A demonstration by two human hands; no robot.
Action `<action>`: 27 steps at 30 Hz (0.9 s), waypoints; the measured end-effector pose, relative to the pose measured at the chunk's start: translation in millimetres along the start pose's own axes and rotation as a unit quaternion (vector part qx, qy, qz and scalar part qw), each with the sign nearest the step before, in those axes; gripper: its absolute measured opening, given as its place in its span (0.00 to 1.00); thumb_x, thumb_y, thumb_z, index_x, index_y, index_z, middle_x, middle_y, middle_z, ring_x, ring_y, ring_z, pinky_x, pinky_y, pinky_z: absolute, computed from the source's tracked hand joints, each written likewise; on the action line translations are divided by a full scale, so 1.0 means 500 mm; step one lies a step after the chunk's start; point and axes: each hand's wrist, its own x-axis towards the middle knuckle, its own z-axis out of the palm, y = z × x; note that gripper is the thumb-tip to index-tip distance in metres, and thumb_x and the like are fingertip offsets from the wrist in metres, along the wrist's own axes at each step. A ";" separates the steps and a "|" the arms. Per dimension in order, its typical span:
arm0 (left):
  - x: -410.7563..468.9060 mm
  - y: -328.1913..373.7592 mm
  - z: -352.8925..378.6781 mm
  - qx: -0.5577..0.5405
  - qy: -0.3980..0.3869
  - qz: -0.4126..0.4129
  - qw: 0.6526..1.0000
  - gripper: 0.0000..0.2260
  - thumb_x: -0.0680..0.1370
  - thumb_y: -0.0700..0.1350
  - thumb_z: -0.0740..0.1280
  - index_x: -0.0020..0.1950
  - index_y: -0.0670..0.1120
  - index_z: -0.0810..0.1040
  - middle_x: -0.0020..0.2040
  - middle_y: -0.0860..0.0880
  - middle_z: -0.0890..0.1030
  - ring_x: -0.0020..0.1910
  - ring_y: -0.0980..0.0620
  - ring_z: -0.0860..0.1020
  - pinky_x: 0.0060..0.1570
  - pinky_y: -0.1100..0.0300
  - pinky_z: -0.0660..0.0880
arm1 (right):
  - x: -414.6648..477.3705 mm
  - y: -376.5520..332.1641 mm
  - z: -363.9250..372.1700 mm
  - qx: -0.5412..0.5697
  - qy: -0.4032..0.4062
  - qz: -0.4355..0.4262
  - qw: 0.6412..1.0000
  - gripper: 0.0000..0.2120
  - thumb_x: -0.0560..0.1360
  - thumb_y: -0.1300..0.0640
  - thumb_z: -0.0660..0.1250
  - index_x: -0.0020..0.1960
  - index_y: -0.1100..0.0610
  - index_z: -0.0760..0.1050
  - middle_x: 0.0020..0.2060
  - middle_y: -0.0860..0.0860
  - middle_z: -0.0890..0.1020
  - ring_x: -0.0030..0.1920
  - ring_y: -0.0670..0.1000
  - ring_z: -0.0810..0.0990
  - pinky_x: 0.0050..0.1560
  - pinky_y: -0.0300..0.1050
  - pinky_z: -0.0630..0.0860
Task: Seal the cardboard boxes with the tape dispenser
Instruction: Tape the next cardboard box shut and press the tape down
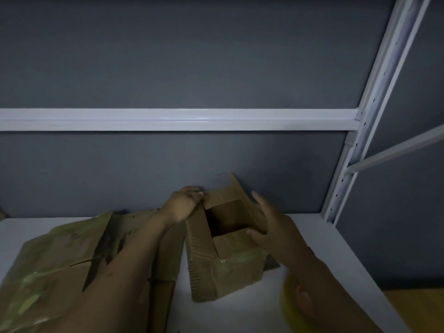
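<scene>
A small brown cardboard box (211, 267) stands on the white shelf (240, 313) with its top flaps open and its inside dark. My left hand (182, 203) grips the far left flap at the box's back corner. My right hand (269, 227) is at the right flap, fingers spread and mostly straight, touching its edge. A blurred yellow roll of tape (295, 306) shows near my right forearm at the bottom; how it is carried is unclear.
A larger cardboard box (60, 267) with shiny tape on it lies to the left, under my left forearm. A grey back wall, a white horizontal rail (168, 118) and a white upright post (360, 140) bound the shelf.
</scene>
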 end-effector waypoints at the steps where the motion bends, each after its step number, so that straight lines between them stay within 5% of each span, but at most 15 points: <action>1: -0.005 0.013 -0.001 0.001 0.008 -0.003 1.000 0.15 0.84 0.49 0.55 0.55 0.50 0.82 0.66 0.50 0.73 0.65 0.51 0.70 0.66 0.62 0.62 | 0.001 -0.004 0.006 0.009 -0.027 0.002 1.000 0.34 0.76 0.50 0.68 0.76 0.45 0.55 0.68 0.38 0.65 0.67 0.37 0.64 0.62 0.28 0.62; 5: -0.008 0.058 0.007 0.017 0.130 -0.017 0.991 0.23 0.84 0.56 0.50 0.53 0.43 0.78 0.54 0.48 0.76 0.54 0.48 0.74 0.51 0.60 0.65 | -0.008 0.004 0.042 0.007 -0.126 0.009 0.992 0.24 0.78 0.44 0.61 0.73 0.49 0.66 0.74 0.40 0.61 0.74 0.37 0.51 0.74 0.41 0.54; 8: -0.005 0.081 0.038 -0.051 0.271 0.042 0.960 0.21 0.84 0.54 0.49 0.51 0.43 0.77 0.54 0.45 0.77 0.52 0.49 0.74 0.52 0.61 0.66 | -0.008 0.012 0.035 0.072 -0.137 0.029 0.988 0.25 0.76 0.40 0.55 0.71 0.47 0.67 0.73 0.38 0.60 0.73 0.35 0.51 0.71 0.34 0.52; 11: 0.027 0.047 0.085 0.028 0.170 0.071 0.982 0.20 0.82 0.56 0.57 0.65 0.43 0.75 0.63 0.43 0.77 0.62 0.44 0.73 0.61 0.60 0.63 | -0.011 0.012 0.026 0.088 -0.146 0.031 0.985 0.27 0.73 0.38 0.53 0.69 0.46 0.67 0.71 0.35 0.60 0.73 0.35 0.51 0.73 0.37 0.51; 13: 0.044 0.019 0.104 0.095 0.095 0.028 0.990 0.30 0.76 0.66 0.58 0.72 0.49 0.71 0.69 0.48 0.73 0.69 0.46 0.69 0.70 0.54 0.58 | -0.017 0.008 0.030 0.097 -0.137 0.035 0.985 0.26 0.73 0.39 0.56 0.69 0.47 0.68 0.71 0.37 0.61 0.74 0.36 0.50 0.76 0.45 0.50; 17: 0.058 0.011 0.096 0.002 0.026 -0.005 1.000 0.28 0.77 0.59 0.66 0.74 0.48 0.69 0.71 0.49 0.71 0.68 0.50 0.71 0.70 0.58 0.64 | -0.025 -0.014 0.034 0.003 -0.122 0.056 0.991 0.34 0.68 0.28 0.59 0.69 0.44 0.68 0.72 0.34 0.58 0.74 0.37 0.47 0.75 0.50 0.54; 19: 0.059 0.009 0.093 -0.006 0.030 -0.013 0.999 0.26 0.77 0.56 0.68 0.73 0.49 0.70 0.71 0.49 0.72 0.66 0.51 0.72 0.67 0.61 0.67 | -0.031 -0.025 0.033 -0.059 -0.121 0.078 0.988 0.33 0.68 0.28 0.62 0.69 0.41 0.67 0.74 0.36 0.52 0.75 0.41 0.48 0.73 0.49 0.57; 23: 0.046 0.005 0.093 0.019 0.054 -0.060 0.997 0.35 0.68 0.69 0.62 0.73 0.58 0.67 0.71 0.49 0.71 0.67 0.49 0.72 0.68 0.54 0.68 | -0.039 -0.035 0.012 -0.119 -0.123 0.115 0.979 0.31 0.70 0.27 0.58 0.71 0.35 0.63 0.76 0.39 0.40 0.77 0.48 0.46 0.73 0.55 0.56; 27: 0.031 -0.001 0.098 0.065 0.096 -0.090 0.989 0.36 0.66 0.73 0.54 0.72 0.62 0.67 0.69 0.47 0.73 0.66 0.46 0.73 0.67 0.51 0.69 | -0.043 -0.030 -0.012 -0.158 -0.104 0.133 0.973 0.26 0.75 0.31 0.57 0.71 0.35 0.63 0.77 0.42 0.51 0.73 0.47 0.61 0.66 0.46 0.62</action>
